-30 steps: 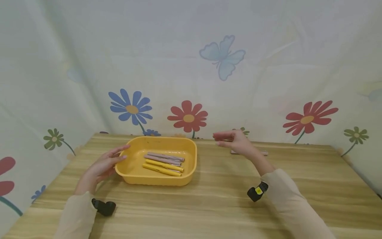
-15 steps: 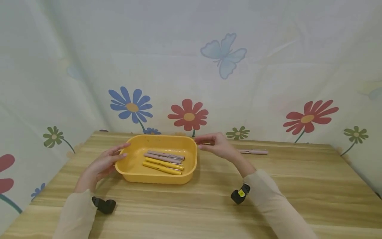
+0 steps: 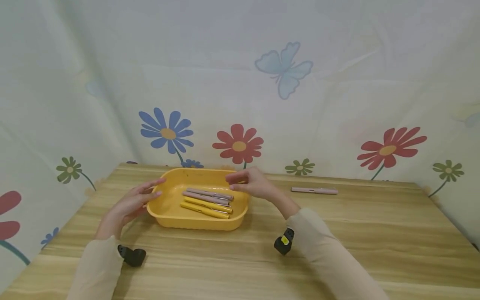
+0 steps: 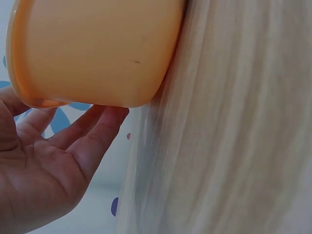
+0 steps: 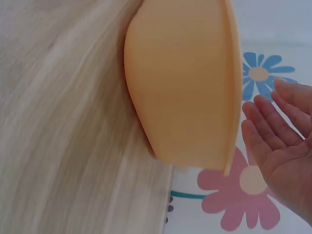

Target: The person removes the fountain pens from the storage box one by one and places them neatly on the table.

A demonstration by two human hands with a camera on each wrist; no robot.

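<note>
A yellow plastic basket (image 3: 198,223) stands on the wooden table. Inside lie two yellow pens (image 3: 205,208) and two greyish-pink pens (image 3: 210,196), side by side. My left hand (image 3: 129,204) holds the basket's left end, thumb and a finger over the rim; in the left wrist view its other fingers (image 4: 97,139) touch the outer wall. Above the basket's right back corner is my right hand (image 3: 255,183), fingers loosely extended and nothing in them. The right wrist view has that hand's fingers (image 5: 265,124) beside the rim, apart from it.
Another greyish-pink pen (image 3: 314,191) lies on the table (image 3: 360,233) to the right, near the back edge. Behind the table hangs a pale curtain (image 3: 210,75) printed with flowers and a butterfly. Each wrist carries a small black camera (image 3: 283,242).
My right hand has moved left, from over the lone pen to above the basket's right corner, uncovering that pen. The left hand stays at the basket, and the pens have not moved.
</note>
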